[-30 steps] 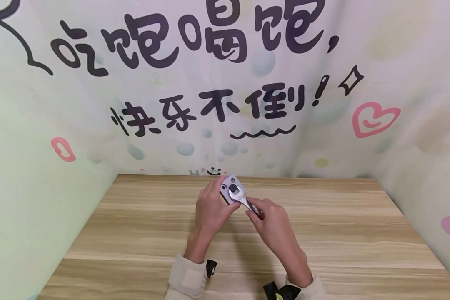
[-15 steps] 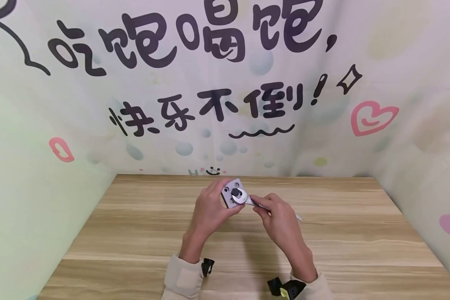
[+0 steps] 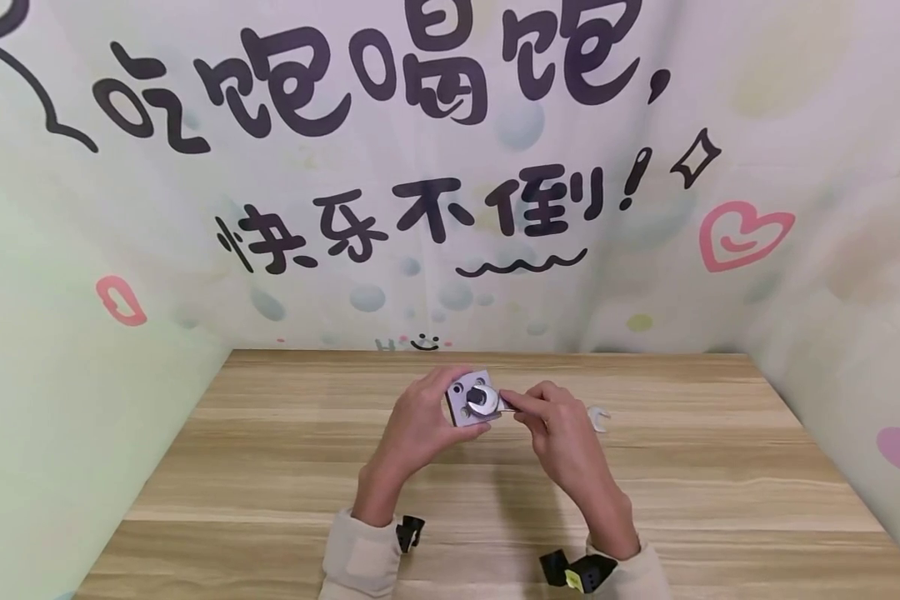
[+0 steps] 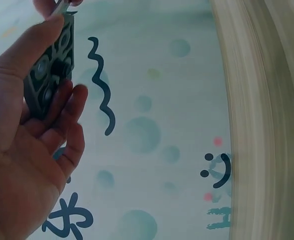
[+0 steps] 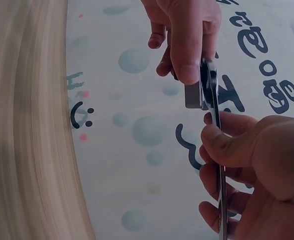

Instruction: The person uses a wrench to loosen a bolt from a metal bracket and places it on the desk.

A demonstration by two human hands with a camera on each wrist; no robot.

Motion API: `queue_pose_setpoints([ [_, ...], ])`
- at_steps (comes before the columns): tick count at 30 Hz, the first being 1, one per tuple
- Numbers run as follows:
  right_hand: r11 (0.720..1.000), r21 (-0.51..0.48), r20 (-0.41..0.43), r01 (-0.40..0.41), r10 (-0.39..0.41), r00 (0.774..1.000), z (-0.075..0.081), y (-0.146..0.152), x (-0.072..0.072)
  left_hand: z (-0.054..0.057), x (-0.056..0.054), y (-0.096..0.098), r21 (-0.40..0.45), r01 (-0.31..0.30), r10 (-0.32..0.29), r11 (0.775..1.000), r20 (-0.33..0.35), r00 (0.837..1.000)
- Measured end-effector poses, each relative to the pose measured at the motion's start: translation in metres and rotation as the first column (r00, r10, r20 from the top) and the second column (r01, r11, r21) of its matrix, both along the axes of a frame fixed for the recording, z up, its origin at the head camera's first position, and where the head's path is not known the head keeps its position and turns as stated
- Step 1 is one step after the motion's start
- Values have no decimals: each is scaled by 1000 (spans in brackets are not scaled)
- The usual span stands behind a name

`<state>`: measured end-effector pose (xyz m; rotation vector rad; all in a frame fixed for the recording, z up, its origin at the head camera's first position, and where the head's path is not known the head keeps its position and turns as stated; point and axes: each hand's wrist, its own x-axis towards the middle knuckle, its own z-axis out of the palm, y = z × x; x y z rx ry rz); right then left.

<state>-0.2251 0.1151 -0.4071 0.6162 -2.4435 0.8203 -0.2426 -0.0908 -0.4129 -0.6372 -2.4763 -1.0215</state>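
My left hand [image 3: 418, 417] grips a small grey block [image 3: 457, 409] by its edges, thumb below and fingers above, with the holed face turned up. A dark bolt head [image 4: 61, 69] stands out of that face, and round holes show near the corners. My right hand [image 3: 564, 427] pinches the shaft of a silver double open-ended wrench [image 5: 222, 187] between thumb and fingers. The wrench's near end sits around the bolt head, flat along the block [image 5: 192, 97]. Its other open end pokes out past the right hand. The underside of the block is hidden.
Both hands are above a wood-grain table [image 3: 285, 467]. A pale printed cloth [image 3: 330, 283] with black characters and dots hangs close behind the table's back edge and along both sides. Black wrist cameras [image 3: 411, 533] sit at the sleeves.
The wrench has swung from slanting down-right to nearly level, and its far end has come into view. Right hand has moved right; the block has shifted slightly right and down in the left hand.
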Motion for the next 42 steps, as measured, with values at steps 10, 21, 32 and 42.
queue_pose_setpoints([
  [10,998,60,-19,-37,38,999,0,3,-3,-2,0,-6,-1,121,-121,993,54,991],
  [21,1000,28,-56,-13,15,998,-1,9,-5,-1,-1,-7,60,89,-95,994,95,991],
  [32,970,-64,60,233,-229,972,-13,41,-13,0,-2,-8,95,4,-14,995,106,994],
  [42,909,-35,236,415,-396,887,-23,61,-18,-1,-1,-6,113,16,-28,993,107,994],
])
